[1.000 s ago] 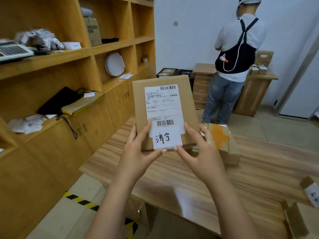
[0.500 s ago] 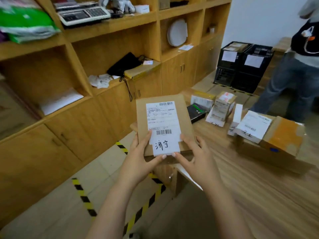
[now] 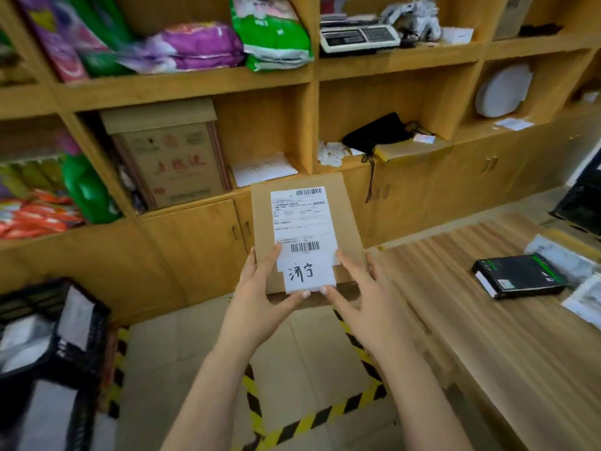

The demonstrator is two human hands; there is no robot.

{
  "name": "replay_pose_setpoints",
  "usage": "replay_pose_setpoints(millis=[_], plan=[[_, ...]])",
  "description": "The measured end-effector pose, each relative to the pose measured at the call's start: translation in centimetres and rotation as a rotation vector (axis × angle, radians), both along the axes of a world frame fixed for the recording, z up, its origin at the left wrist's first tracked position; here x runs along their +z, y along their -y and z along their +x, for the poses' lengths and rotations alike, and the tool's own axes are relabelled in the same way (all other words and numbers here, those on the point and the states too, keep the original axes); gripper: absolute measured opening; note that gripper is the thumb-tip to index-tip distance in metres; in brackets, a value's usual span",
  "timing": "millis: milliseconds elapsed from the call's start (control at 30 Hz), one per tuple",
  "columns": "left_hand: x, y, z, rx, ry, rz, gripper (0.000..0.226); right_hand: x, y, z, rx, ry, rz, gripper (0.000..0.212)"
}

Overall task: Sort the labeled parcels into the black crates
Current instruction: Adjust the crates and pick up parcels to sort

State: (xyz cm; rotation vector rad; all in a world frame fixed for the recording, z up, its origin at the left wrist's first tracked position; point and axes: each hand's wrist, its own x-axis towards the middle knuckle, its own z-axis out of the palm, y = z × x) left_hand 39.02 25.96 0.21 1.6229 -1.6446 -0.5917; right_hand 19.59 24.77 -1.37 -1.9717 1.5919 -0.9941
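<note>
I hold a flat brown cardboard parcel (image 3: 344, 209) upright in front of me, its white shipping label with barcodes and handwritten characters facing me. My left hand (image 3: 260, 297) grips its lower left edge, thumb on the label. My right hand (image 3: 354, 294) grips the lower right edge, thumb at the label's bottom. A black crate (image 3: 81, 336) with white paper tags and parcels inside stands on the floor at the lower left. Another black crate (image 3: 582, 203) shows at the right edge.
Wooden shelving (image 3: 292, 79) with bags, a carton (image 3: 169, 157) and a scale (image 3: 357, 35) fills the wall ahead. A wooden table (image 3: 487, 336) on the right carries a black box (image 3: 520, 278) and labeled parcels. Yellow-black tape (image 3: 312, 421) marks the floor.
The view has swung left from the table toward the shelves and the floor crate. Both hands keep the same hold on the parcel. The other person has left the view.
</note>
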Motion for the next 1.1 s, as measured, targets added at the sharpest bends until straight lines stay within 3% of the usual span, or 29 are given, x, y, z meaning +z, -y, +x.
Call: replay_pose_setpoints(millis=[467,1100], plan=[[-1.5,-2.3,26.3,0.548,-0.003,-0.046,0.090,-0.4,7.7,29.5,0.544,0.036,-0.033,0.063],[-4.6,2.8,40.9,1.281,-0.162,-0.063,0.097,-0.7,21.2,56.2,1.293,-0.142,0.107,0.062]])
